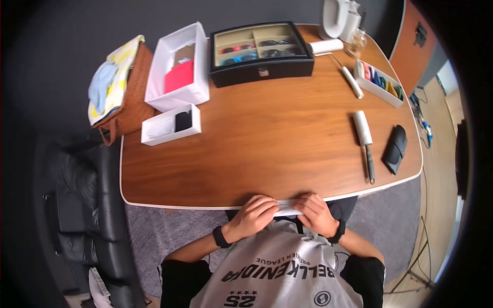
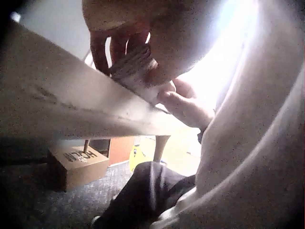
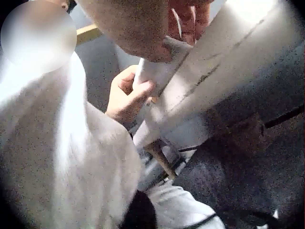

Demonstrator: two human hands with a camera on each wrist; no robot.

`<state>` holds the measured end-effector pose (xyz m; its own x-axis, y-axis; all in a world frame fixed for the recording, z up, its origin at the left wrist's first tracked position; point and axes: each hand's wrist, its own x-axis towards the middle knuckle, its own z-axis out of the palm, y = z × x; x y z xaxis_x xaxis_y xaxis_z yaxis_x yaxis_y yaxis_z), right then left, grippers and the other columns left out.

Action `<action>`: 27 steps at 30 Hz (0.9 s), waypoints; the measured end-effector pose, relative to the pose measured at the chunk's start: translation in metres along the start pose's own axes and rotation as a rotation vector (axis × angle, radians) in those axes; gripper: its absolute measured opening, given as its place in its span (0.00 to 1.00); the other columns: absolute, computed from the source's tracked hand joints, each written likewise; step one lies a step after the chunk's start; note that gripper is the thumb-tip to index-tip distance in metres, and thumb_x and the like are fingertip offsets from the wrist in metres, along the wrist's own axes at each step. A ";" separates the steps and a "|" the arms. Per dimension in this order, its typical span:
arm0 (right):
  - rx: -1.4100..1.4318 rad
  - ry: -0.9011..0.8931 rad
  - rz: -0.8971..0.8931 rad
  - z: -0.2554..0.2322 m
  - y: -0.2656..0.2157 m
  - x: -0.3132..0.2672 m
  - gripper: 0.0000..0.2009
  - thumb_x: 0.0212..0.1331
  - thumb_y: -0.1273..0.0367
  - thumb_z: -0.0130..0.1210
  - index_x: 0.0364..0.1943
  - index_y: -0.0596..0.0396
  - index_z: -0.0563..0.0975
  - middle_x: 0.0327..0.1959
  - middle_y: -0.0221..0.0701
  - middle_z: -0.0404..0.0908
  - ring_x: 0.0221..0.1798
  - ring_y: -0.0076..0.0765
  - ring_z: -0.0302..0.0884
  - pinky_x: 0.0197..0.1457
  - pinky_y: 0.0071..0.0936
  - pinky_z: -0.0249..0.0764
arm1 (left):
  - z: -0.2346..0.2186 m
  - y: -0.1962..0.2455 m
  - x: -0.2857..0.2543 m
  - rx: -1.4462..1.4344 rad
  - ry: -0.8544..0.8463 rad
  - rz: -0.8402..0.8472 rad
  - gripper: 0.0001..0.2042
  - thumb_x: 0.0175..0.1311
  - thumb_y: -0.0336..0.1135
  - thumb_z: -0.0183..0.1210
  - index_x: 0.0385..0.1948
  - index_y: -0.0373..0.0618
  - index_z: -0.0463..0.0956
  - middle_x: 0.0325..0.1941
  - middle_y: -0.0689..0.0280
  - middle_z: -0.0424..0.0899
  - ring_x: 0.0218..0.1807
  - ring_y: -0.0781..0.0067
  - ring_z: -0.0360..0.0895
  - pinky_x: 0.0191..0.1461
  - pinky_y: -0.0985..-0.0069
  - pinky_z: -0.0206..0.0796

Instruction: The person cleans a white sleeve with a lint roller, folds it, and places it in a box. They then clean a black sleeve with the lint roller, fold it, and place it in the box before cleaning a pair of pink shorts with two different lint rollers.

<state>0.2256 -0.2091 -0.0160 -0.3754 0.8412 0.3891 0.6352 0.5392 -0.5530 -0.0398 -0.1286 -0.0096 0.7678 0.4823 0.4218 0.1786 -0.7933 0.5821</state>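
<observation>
At the table's near edge, both hands hold a small white folded piece (image 1: 287, 207), close in front of the shirt. My left hand (image 1: 255, 213) grips its left end, fingers bent over the top. The right hand (image 1: 314, 212) pinches the opposite end. Stacked layers show along one side of the white piece (image 2: 136, 67) in the left wrist view, where the right thumb presses its lower corner. From the right wrist, its face (image 3: 159, 74) looks flat and smooth, with the left thumb on it. I cannot tell exactly what this piece is.
A lint roller (image 1: 362, 128) and a black glasses case (image 1: 395, 149) lie right. Farther back are a paint-type roller (image 1: 352, 82), a box of colourful rolled items (image 1: 380, 84) and a sunglasses case (image 1: 262, 74). White boxes (image 1: 172, 134) and a brown basket (image 1: 134, 87) stand left.
</observation>
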 end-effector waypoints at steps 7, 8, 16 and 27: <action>0.426 0.143 0.379 0.012 -0.013 0.032 0.10 0.64 0.72 0.69 0.44 0.63 0.82 0.31 0.35 0.85 0.31 0.31 0.84 0.37 0.27 0.78 | -0.042 -0.008 -0.005 -0.668 0.023 -0.636 0.11 0.68 0.23 0.67 0.51 0.38 0.81 0.51 0.61 0.85 0.52 0.69 0.85 0.56 0.72 0.78; 0.427 0.146 0.371 0.016 -0.014 0.040 0.10 0.64 0.72 0.69 0.44 0.63 0.82 0.31 0.35 0.85 0.31 0.31 0.84 0.37 0.27 0.78 | -0.045 -0.013 -0.008 -0.890 0.088 -0.738 0.13 0.71 0.23 0.66 0.54 0.38 0.79 0.51 0.64 0.85 0.53 0.75 0.83 0.56 0.76 0.77; 0.978 -0.041 0.530 0.039 -0.018 0.152 0.10 0.76 0.68 0.59 0.43 0.63 0.80 0.31 0.27 0.85 0.32 0.18 0.82 0.38 0.21 0.79 | -0.134 -0.073 -0.006 -0.805 0.243 -0.729 0.15 0.73 0.23 0.63 0.59 0.35 0.75 0.54 0.64 0.86 0.53 0.79 0.84 0.59 0.77 0.78; 0.807 -0.269 0.503 0.115 -0.015 0.384 0.11 0.74 0.67 0.59 0.41 0.64 0.80 0.30 0.32 0.88 0.29 0.24 0.84 0.34 0.24 0.79 | -0.279 -0.198 -0.028 -0.484 0.410 -0.839 0.18 0.73 0.22 0.62 0.62 0.35 0.74 0.55 0.63 0.87 0.54 0.76 0.85 0.57 0.77 0.78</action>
<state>-0.0050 0.1104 0.0570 -0.3919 0.9070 -0.1542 0.1493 -0.1027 -0.9834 -0.2684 0.1185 0.0579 0.2289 0.9689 -0.0945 0.2224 0.0425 0.9740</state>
